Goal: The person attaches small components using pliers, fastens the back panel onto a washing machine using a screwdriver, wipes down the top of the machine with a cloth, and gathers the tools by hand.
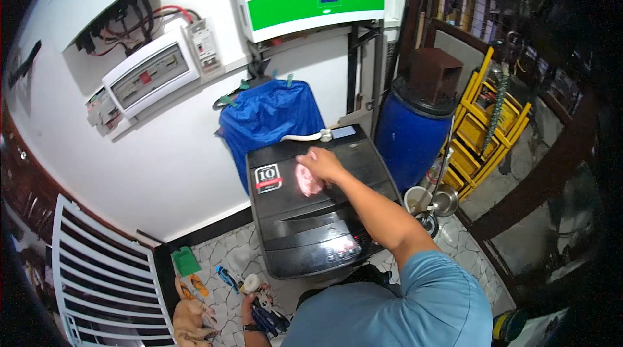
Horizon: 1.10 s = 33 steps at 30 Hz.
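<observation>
My right hand [322, 165] is closed on a pink cloth [309, 180], which lies against the black lid of a top-loading washing machine [285, 207]. The cloth looks slightly smeared by motion. Low at the left of the machine, my left hand [248, 306], with a dark band at the wrist, hangs beside my body. Its fingers look curled by a white, round-topped thing [250, 282], whose kind I cannot make out. Dark blue items [267, 320] show just right of that hand, partly hidden by my body.
A blue cover [272, 110] hangs behind the machine. On the right stand a blue barrel [415, 129], yellow folded frames [487, 129] and a metal pot [445, 200]. A white slatted gate [107, 275], green dustpan [186, 260], orange slippers [198, 285] and lying dog [189, 322] are at left.
</observation>
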### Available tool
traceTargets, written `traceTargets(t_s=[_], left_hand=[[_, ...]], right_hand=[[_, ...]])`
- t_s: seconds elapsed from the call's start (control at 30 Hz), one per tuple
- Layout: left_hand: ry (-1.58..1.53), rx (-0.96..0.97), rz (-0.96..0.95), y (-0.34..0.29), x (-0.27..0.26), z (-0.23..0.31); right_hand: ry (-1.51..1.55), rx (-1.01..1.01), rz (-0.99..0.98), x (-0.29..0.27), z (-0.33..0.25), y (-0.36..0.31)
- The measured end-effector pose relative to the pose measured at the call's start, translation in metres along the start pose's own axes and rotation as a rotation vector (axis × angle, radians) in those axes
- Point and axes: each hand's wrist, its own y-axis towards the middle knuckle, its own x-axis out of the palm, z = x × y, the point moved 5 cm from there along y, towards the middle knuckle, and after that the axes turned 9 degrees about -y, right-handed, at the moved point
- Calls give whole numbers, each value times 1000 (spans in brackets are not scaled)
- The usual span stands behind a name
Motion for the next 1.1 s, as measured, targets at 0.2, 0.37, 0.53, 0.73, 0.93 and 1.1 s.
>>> traceTargets(t_s=[0.2,0.37,0.53,0.73,0.93,1.1], left_hand=[[-15,-74,-46,-8,26,-7],[31,-97,89,-9,51,-7],[208,-97,20,16,88,-16],[211,25,54,31,120,-48],[257,129,417,-2,179,-129],[180,118,571,-55,187,-209]], right_hand=[[-409,51,-4,-134,116,-63],[477,313,267,-217,236,-98],[1015,483,521,-226,392,-132],[965,468,546,-271,469,-44],[819,205,725,-394,515,108],[281,682,692,-396,545,145]])
